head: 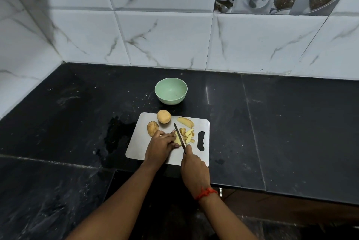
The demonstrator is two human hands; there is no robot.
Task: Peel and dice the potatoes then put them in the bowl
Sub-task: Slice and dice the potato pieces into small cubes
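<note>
A steel cutting board (139, 148) lies on the black stone surface (272, 123), and everything here is placed from it. On the middle of the board the left hand (162, 142) steadies a peeled potato piece (177, 139), its grip closed on it with fingers on the far side and the thumb on the near side; the hand hides most of the piece. The right hand (193, 165), over the board's near right edge, has its grip wrapped around the handle of a knife (179, 136), whose thin blade runs across the piece just beside the left fingertips. Right of the blade sits a small heap of cut pieces (188, 134), between the knife and the board's handle hole (201, 140). A long wedge (185, 122) lies near the board's far edge. At the far left corner rest a round whole potato (164, 116) and, just beside it, a browner potato (152, 128) that touches the left hand. A green bowl (171, 100) stands on the surface just beyond the board's far edge, with nothing in it. A wet patch (116, 132) darkens the surface left of the board. A red thread (206, 193) circles the right wrist, nearer than the board. A tiled wall (165, 35) rises well behind the board.
</note>
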